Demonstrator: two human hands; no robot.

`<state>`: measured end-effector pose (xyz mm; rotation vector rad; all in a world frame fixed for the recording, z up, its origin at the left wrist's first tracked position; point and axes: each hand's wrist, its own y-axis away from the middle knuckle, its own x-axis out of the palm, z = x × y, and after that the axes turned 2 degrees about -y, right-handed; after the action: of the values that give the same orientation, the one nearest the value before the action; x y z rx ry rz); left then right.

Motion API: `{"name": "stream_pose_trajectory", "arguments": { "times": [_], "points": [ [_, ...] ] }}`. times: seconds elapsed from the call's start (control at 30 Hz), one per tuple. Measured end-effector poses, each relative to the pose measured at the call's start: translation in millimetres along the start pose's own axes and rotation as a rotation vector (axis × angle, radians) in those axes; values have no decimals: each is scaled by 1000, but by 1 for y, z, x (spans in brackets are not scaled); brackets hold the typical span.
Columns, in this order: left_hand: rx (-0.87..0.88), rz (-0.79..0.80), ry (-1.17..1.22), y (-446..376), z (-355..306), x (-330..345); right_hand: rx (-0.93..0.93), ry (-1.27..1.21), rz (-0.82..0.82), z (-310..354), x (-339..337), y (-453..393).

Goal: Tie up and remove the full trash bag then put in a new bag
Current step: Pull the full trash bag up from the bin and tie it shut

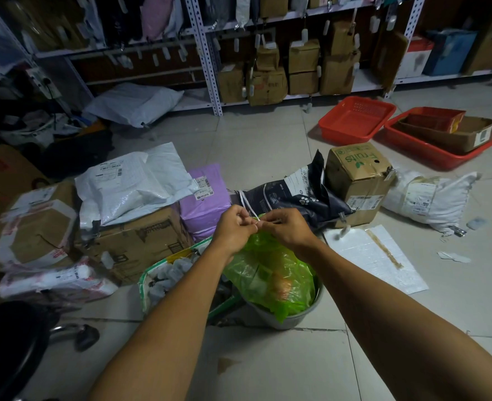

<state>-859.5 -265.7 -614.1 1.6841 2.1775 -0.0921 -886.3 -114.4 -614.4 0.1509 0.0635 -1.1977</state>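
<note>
Hands [257, 227] pinching upright green bag [270, 273]

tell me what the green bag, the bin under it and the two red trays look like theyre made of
Green bag: thin translucent plastic film, glossy and crinkled; contents show through.
Bin: grey with a smooth dull rim, probably plastic, though metal can't be ruled out.
Red trays: rigid moulded plastic, slightly shiny; the nearer-left one has a perforated base.
</note>
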Motion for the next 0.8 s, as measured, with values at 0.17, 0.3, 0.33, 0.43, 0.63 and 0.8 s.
{"name": "stream_pose_trajectory", "arguments": {
  "times": [0.17, 0.3, 0.33, 0.43, 0.63, 0.8],
  "points": [
    [12, 6, 25, 4, -2, 1, 41, -94, -25, -2, 2, 0],
    [22, -5, -16, 6, -3, 1, 157, -209, -69, -3, 7, 0],
    [26, -8, -33, 7, -3, 1, 174, -220, -84, -3, 8, -1],
    [39, -14, -74, 8, -3, 1, 196, -236, -145, -3, 9, -2],
    [68, -34, -126, 9, -5, 0, 113, -83, -140, -2, 6, -3],
    [84, -67, -130, 8, -3, -1, 31, 100, -69, -4, 6, -1]
  ]
}}
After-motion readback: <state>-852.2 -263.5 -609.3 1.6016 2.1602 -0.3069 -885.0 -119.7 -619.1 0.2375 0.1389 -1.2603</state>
